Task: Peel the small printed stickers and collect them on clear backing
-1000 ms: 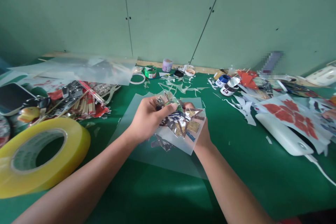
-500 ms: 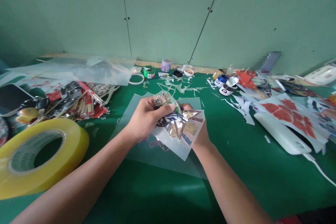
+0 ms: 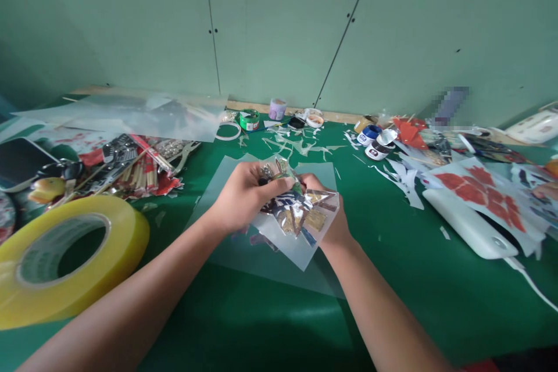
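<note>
While left hand [image 3: 239, 195] pinches film [image 3: 296, 226], right hand [image 3: 338, 225] behind, grip of fingers [image 3: 310, 179] unclear, corner [image 3: 305, 260] jutting over tabletop [image 3: 261, 325]

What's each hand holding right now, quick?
Left hand: closed, holding painted clear pieces.
Right hand: behind the raised translucent sheet, fingers mostly hidden; grip can't be told.

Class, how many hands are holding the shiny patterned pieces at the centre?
2. The left hand is at their left, thumb on top; the right hand is at their right, partly hidden behind the patterned pieces.
</note>
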Demonstrator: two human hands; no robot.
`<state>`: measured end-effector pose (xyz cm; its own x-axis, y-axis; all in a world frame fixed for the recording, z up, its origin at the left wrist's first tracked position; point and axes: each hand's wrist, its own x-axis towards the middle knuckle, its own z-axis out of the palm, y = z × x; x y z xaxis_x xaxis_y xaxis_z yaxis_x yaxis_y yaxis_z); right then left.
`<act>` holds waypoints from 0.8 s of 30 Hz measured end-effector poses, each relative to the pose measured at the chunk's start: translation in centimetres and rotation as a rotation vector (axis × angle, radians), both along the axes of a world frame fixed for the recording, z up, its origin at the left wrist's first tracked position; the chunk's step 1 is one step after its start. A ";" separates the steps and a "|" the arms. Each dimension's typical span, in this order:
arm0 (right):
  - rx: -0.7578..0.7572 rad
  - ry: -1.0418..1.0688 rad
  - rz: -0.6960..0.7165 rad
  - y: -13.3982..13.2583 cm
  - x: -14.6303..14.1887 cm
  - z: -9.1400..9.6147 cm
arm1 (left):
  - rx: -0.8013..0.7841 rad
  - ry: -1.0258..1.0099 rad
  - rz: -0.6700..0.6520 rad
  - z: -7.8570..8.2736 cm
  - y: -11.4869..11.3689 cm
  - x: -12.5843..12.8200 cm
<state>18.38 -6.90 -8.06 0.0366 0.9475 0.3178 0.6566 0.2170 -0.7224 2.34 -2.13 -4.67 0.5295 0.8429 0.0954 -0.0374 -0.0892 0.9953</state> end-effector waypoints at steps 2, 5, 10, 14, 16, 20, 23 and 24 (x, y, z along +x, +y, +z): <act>-0.048 0.003 -0.003 0.0 -0.1 -0.1 | 0.020 0.002 0.000 0.0 0.0 0.0; -0.032 0.006 -0.006 0.1 0.0 -0.3 | -0.010 -0.036 0.003 0.0 0.0 0.0; 0.069 0.033 0.049 0.3 0.2 -0.6 | -0.009 0.000 -0.030 0.1 0.0 -0.1; 0.060 0.083 0.150 0.2 0.4 -0.3 | 0.032 0.071 -0.068 0.2 -0.1 -0.2; 0.066 0.123 0.176 0.1 0.4 -0.3 | 0.050 0.072 -0.077 0.3 -0.1 -0.2; 0.073 0.199 0.186 0.1 0.5 -0.7 | 0.082 0.082 -0.060 0.3 -0.2 -0.1; 0.112 0.229 0.174 0.2 0.5 -1.1 | 0.108 0.100 -0.026 0.2 -0.1 -0.2; 0.131 0.233 0.178 0.2 0.5 -1.1 | 0.118 0.101 -0.020 0.1 0.0 -0.2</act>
